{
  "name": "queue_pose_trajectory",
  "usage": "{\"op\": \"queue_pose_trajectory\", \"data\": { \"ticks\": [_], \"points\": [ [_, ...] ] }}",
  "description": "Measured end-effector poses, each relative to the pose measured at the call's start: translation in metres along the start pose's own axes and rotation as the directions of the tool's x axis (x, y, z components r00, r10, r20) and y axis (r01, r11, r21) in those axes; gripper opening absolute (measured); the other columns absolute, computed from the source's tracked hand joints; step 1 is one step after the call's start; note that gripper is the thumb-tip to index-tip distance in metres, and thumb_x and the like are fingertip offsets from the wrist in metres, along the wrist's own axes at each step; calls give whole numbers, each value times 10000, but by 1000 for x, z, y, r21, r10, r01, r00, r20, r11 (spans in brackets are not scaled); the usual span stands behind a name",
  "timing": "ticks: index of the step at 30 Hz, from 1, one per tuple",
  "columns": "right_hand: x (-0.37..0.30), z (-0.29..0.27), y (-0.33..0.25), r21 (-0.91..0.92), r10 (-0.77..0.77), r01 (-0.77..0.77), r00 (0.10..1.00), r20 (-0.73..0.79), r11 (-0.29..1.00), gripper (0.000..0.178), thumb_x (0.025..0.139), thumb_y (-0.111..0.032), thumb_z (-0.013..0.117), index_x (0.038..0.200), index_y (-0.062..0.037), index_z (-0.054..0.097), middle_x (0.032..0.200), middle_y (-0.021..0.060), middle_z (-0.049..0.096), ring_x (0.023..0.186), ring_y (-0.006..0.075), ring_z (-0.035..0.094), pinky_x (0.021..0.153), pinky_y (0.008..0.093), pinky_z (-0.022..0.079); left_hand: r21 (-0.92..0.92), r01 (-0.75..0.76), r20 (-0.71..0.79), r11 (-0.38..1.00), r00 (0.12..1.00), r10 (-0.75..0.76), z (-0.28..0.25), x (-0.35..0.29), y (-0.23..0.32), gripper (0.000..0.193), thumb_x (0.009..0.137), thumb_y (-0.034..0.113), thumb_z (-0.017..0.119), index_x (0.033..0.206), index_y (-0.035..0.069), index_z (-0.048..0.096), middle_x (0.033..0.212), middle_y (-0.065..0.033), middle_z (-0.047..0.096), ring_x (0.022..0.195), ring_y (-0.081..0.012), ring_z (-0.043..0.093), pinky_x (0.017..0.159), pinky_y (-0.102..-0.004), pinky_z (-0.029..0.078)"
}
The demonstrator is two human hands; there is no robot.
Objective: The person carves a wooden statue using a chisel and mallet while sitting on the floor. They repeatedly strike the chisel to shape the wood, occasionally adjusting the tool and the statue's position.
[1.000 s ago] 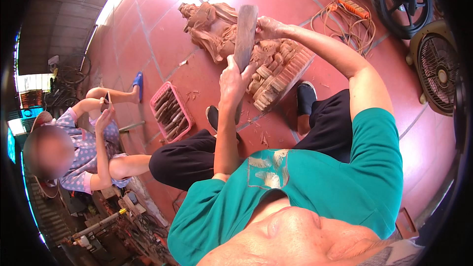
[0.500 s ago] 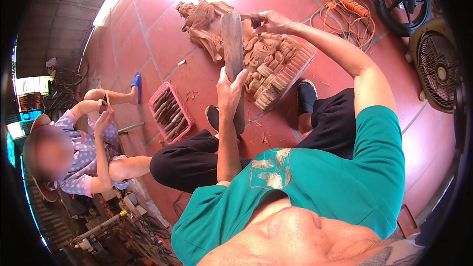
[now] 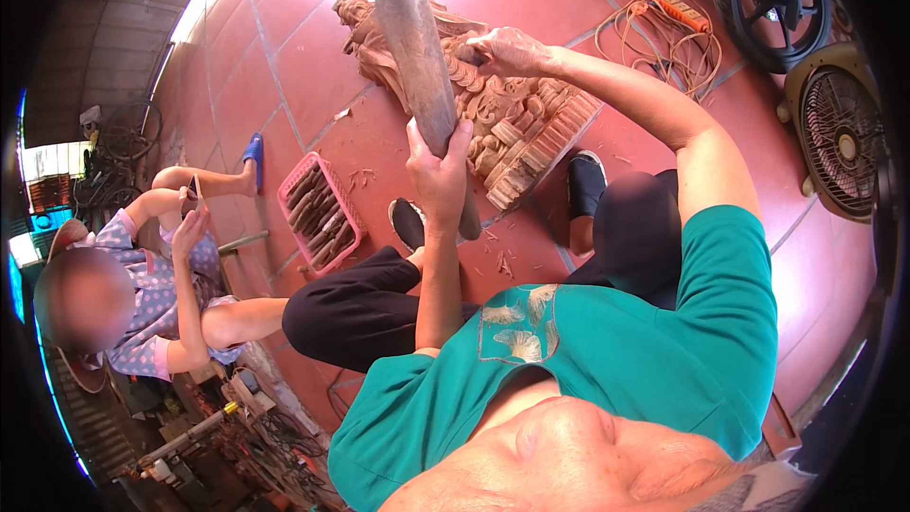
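My left hand (image 3: pixel 438 171) is closed around the narrow part of a long wooden mallet (image 3: pixel 417 57), whose broad, worn end points away from me. The mallet hangs over a brown wooden carving (image 3: pixel 531 133) lying on the floor, with figures and a ridged base cut into it, and hides part of it. Above the carving's far side, my right hand (image 3: pixel 512 52) is closed on a short dark tool (image 3: pixel 466 54), apparently a chisel. Its working end is hard to make out.
A pink basket (image 3: pixel 352 212) with several chisel-like tools stands left of my foot, near wood chips (image 3: pixel 502 264). On the left sits another person (image 3: pixel 161 294) with a phone-like object. An orange power strip (image 3: pixel 679 11) with cords, a wheel (image 3: pixel 728 9) and a fan (image 3: pixel 844 137) are at right.
The mallet's broad end has swung up and left, tilting away from the carving's middle. My right hand has shifted slightly left with the dark tool.
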State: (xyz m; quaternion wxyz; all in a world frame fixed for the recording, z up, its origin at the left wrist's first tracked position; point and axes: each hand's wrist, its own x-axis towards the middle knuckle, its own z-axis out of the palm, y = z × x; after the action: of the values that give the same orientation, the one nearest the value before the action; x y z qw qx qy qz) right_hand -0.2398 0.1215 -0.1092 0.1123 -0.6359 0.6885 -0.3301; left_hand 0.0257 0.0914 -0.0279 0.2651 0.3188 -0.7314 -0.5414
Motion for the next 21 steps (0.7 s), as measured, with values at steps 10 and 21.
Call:
{"op": "queue_pose_trajectory", "data": {
  "ticks": [10,21],
  "points": [
    [6,0,-5,-84,3,-1,1000,18,996,254,853,-96,753,1088,-84,657,812,111,706,744,257,723,713,433,554,-74,54,202,996,979,-38,1,-1,-26,423,960,278,724,1222,-17,573,978,-86,704,867,-151,630,807,-318,523],
    [5,-3,-3,-98,-33,34,999,11,995,318,837,-287,796,1031,-96,632,762,135,675,709,360,683,667,467,535,73,126,230,989,963,-140,1,3,-37,430,969,299,708,1218,-23,571,1013,-131,708,912,-202,651,841,-357,527]
  ]
}}
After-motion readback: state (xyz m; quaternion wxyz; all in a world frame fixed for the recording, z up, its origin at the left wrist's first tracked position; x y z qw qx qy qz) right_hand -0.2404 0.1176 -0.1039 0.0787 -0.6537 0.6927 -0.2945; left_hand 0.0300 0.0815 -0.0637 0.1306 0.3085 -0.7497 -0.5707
